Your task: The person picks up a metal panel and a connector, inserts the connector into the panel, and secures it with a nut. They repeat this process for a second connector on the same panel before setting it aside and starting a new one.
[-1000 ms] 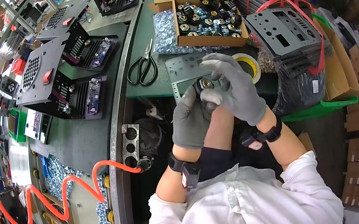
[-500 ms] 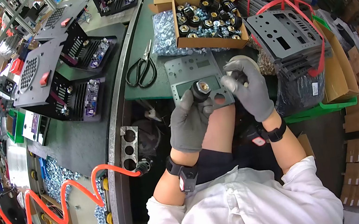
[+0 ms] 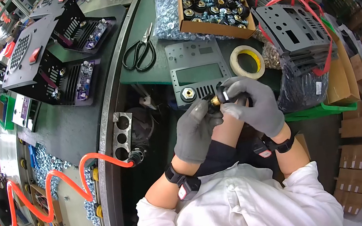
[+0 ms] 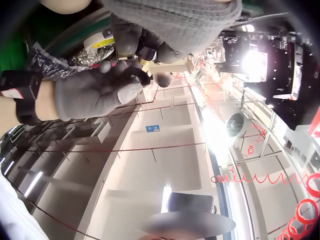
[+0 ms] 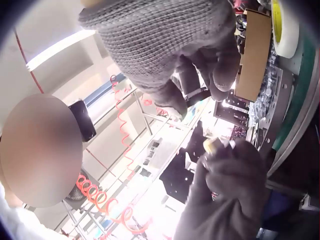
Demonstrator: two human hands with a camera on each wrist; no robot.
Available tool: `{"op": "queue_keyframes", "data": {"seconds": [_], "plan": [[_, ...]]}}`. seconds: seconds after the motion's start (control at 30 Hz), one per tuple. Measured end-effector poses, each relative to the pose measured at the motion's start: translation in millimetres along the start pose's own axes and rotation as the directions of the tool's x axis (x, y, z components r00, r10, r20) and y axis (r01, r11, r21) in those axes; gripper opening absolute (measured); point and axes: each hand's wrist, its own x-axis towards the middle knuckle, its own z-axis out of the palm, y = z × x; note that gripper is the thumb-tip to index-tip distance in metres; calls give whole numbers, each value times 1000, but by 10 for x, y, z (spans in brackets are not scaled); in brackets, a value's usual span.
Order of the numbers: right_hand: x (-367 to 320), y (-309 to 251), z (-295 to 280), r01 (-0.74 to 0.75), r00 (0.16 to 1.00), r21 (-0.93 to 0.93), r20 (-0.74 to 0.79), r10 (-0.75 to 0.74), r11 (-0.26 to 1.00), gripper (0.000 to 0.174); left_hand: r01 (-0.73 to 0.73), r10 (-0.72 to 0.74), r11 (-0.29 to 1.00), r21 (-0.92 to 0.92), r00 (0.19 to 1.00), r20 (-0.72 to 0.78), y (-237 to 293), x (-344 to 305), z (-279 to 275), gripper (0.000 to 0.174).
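Observation:
Both grey-gloved hands meet just below the near edge of the green mat [image 3: 149, 77]. My right hand [image 3: 232, 99] grips a black connector [image 3: 221, 96] with a brass threaded end. My left hand [image 3: 205, 107] pinches that brass end [image 3: 214, 102]. In the right wrist view the brass end [image 5: 212, 145] shows at the left hand's fingertips [image 5: 225, 160]. The left wrist view shows the right hand [image 4: 95, 92] curled round the black connector [image 4: 139, 76]. A grey metal panel [image 3: 196, 72] lies flat on the mat, with one connector [image 3: 187, 94] seated in its lower left hole.
An open cardboard box [image 3: 217, 29] of black and brass connectors stands beyond the panel. A tape roll [image 3: 247, 62] lies to its right, scissors [image 3: 138, 53] to its left. A strapped stack of grey panels [image 3: 296, 33] sits at right. An orange coiled hose [image 3: 46, 191] hangs at lower left.
The panel, held up by my left hand before, now lies on the mat with a connector seated in it. Both hands have come together on another connector, nearer my body.

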Motion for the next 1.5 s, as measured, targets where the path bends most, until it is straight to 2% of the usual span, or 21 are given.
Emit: {"op": "queue_keyframes", "data": {"seconds": [0.07,0.13,0.2,0.27,0.3,0.33,0.4,0.43,0.47,0.53,0.57,0.7,0.8,0.87,1.0,1.07,1.13,1.2,1.33,1.4,1.5], "plan": [[-51,46,-17,-75,996,109,-45,80,991,26,0,-1,1000,-15,999,-51,-70,-131,-124,28],[-54,119,-82,-268,909,387,-202,365,882,24,135,-133,991,12,985,-110,-100,-224,-247,27],[-40,228,-110,-304,905,325,-196,378,896,24,218,-213,976,15,966,-145,-187,-126,-419,27],[-30,273,-43,-267,954,-51,-156,256,962,26,211,-222,974,-81,960,-168,-326,98,-546,29],[-41,285,9,-268,958,-86,-131,256,960,28,184,-193,967,-178,981,-33,-397,221,-633,27],[-62,300,42,-272,957,-90,-130,259,958,28,186,-195,965,-184,980,-33,-486,339,-671,27],[-118,311,89,-127,988,-205,-111,106,970,28,101,-66,967,-235,986,154,-621,534,-670,30],[-148,286,103,-127,988,-172,-107,109,977,27,215,-121,874,-436,965,233,-629,589,-679,36],[-176,279,115,-128,988,-175,-104,111,976,27,214,-120,872,-440,965,233,-678,602,-710,36],[-244,272,133,-63,989,-188,-143,36,980,29,90,-52,991,-103,945,322,-821,580,-782,39],[-280,264,126,-73,988,-202,-146,43,977,29,67,-31,993,-97,943,331,-857,566,-771,39],[-354,271,158,-114,980,-156,-183,85,981,30,22,-20,1000,-3,966,259,-920,498,-723,39],[-398,309,180,-115,973,-108,-210,91,987,30,81,-24,982,-172,950,311,-909,492,-700,38],[-409,312,180,-125,974,-105,-200,103,987,30,140,22,894,-425,935,354,-868,478,-632,40],[-413,305,170,-121,969,-39,-222,109,992,30,179,-91,881,-438,973,214,-761,402,-441,53],[-420,338,101,-140,971,-41,-199,129,989,29,127,-58,956,-265,966,253,-613,352,-387,51],[-416,343,61,-150,977,-57,-162,139,987,29,164,-72,953,-255,939,335,-520,356,-415,48],[-417,351,41,-153,983,-72,-117,144,986,29,243,-182,947,-211,945,271,-503,368,-430,39],[-380,338,2,-237,963,12,-128,237,971,28,178,-176,984,-8,980,92,-612,365,-499,30],[-297,250,-22,-228,959,-230,-222,177,946,27,154,-149,987,-53,985,86,-607,371,-353,28],[-222,206,-56,-124,991,-471,-109,82,873,27,95,-91,994,-48,993,75,-633,310,-274,23]]}}
